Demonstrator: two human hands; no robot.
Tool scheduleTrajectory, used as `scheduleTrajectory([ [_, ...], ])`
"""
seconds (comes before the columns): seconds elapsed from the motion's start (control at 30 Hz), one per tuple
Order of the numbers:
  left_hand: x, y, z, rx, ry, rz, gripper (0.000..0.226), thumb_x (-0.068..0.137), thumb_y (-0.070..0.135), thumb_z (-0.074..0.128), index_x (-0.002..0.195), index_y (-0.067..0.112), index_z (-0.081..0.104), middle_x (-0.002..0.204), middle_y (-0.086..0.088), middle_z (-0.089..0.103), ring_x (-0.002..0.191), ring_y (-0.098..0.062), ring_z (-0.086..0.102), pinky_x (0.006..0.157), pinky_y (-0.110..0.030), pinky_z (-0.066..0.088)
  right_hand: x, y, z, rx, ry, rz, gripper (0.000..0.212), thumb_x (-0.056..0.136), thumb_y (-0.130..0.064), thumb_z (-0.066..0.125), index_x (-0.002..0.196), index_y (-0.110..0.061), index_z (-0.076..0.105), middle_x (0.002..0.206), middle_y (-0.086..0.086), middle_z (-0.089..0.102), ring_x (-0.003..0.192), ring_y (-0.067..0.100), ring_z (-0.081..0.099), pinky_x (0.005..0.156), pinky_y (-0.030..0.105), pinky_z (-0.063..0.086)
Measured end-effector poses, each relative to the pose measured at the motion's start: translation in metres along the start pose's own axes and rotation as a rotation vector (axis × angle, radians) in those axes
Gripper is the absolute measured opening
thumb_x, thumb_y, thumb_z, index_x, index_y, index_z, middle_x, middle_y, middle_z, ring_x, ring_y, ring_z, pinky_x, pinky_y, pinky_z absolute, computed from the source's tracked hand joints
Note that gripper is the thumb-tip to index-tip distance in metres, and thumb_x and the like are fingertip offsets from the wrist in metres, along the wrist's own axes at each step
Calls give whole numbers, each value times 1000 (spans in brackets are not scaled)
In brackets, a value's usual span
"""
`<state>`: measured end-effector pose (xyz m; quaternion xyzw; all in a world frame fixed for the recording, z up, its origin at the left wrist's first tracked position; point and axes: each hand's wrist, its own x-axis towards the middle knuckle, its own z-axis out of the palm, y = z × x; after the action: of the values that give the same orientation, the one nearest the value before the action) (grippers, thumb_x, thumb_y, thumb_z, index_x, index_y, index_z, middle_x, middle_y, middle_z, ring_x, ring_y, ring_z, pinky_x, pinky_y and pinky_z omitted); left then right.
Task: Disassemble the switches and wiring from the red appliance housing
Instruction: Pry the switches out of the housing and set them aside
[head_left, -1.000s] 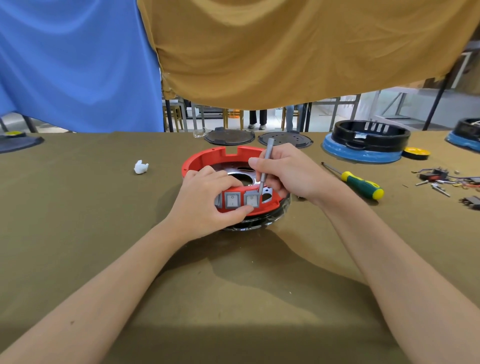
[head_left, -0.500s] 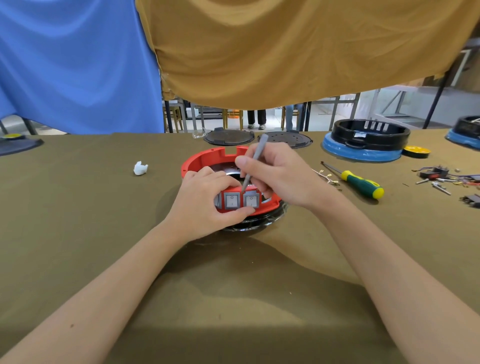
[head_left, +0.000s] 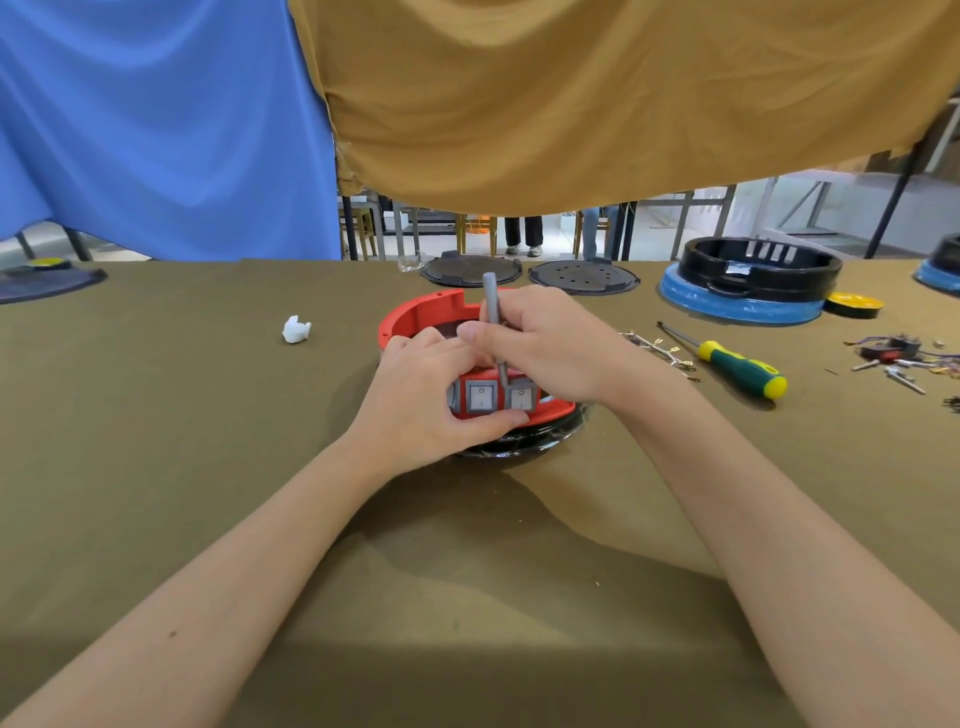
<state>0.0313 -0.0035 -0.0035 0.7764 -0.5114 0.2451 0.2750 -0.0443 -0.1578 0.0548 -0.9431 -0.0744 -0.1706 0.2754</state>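
Blue and mustard cloths hang behind a desk (head_left: 156, 493) draped in olive fabric, where the red appliance housing (head_left: 421, 317) sits mid-desk on a black base. The left hand (head_left: 431, 400) grips its near wall, thumb under the two grey rocker switches (head_left: 480, 397). The right hand (head_left: 550, 343) pinches a slim grey tool (head_left: 491, 306), upright, its tip between those switches; a green-and-yellow screwdriver (head_left: 737, 364) lies to the right.
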Motion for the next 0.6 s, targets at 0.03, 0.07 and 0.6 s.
scheduleTrajectory([
  [0.03,0,0,0,-5,-4,-7,54,76,73,55,105,30,68,96,18,66,86,-9,50,81,-33,36,2,-1,1,-9,-14,14,41,102,-41,50,78,-9,58,68,-2,54,59,11,48,55,23,41],
  [0.07,-1,0,0,-12,-3,-13,54,76,73,56,106,30,68,98,17,67,87,-9,51,83,-33,37,4,-2,1,-20,-25,22,41,102,-41,50,74,-11,55,65,-3,53,56,9,47,52,18,39],
  [0.6,1,2,0,-6,2,21,55,77,73,55,104,27,70,93,20,64,80,-3,45,77,-29,31,-10,5,0,80,65,-62,41,101,-40,50,83,-6,63,75,8,62,67,20,58,62,30,47],
])
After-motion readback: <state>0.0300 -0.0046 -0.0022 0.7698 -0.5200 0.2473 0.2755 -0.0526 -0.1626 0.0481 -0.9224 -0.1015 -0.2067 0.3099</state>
